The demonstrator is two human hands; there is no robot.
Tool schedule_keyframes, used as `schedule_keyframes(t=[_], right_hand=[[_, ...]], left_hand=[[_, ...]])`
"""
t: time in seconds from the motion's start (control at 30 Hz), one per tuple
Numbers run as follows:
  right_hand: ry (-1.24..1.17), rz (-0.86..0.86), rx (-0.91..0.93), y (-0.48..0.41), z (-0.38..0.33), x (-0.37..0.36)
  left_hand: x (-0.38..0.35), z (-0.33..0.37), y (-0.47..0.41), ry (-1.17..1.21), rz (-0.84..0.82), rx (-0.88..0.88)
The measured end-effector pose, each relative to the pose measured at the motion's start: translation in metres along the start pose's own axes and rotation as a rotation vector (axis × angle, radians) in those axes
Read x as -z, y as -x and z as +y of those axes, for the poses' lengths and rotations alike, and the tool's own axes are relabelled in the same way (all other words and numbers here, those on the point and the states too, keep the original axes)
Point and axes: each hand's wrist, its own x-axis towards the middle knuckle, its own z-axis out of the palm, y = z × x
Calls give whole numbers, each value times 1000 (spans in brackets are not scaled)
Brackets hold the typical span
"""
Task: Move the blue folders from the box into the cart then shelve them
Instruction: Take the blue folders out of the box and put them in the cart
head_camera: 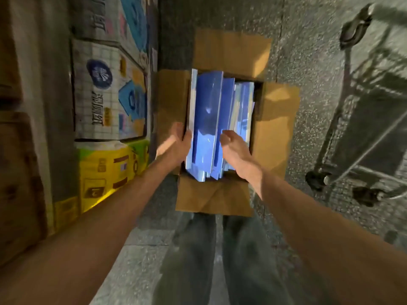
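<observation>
An open cardboard box (277, 128) stands on the floor in front of me, its flaps folded out. Several glossy blue folders (209, 111) stand upright on edge inside it. My left hand (178, 144) grips the left side of the folder stack, thumb on the near face and fingers behind the outer folder. My right hand (235, 148) reaches in among the folders near the middle of the stack, fingers curled down between them. The metal cart (370, 119) stands to the right, blurred.
Stacked printed cartons (110, 89) and yellow packs (105, 170) line the left side, with brown boxes (19, 183) nearest. The speckled floor (312, 51) lies between box and cart. My legs (220, 260) stand just behind the box.
</observation>
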Motion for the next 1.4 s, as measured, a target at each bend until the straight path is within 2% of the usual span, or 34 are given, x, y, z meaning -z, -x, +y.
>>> schedule_keyframes(t=[0.17, 0.27, 0.37, 0.6, 0.97, 1.2, 1.4], right_hand=[[-63, 15, 19, -25, 1, -18], [-210, 36, -17, -37, 2, -29], [-374, -26, -74, -44, 3, -36], [-539, -149, -95, -50, -6, -48], [-441, -112, -31, -65, 1, -48], [-295, 108, 96, -78, 20, -52], [-189, 177, 195, -86, 38, -48]], left_hand=[[-15, -11, -31, 64, -4, 30], [-18, -10, -36, 107, -18, 31], [-15, -10, -41, 125, -16, -11], [-2, -15, -53, 173, -25, -52], [-5, -19, -74, 99, -53, -114], [-22, -22, -83, 21, -22, -153], [-33, -21, -93, -47, 0, -168]])
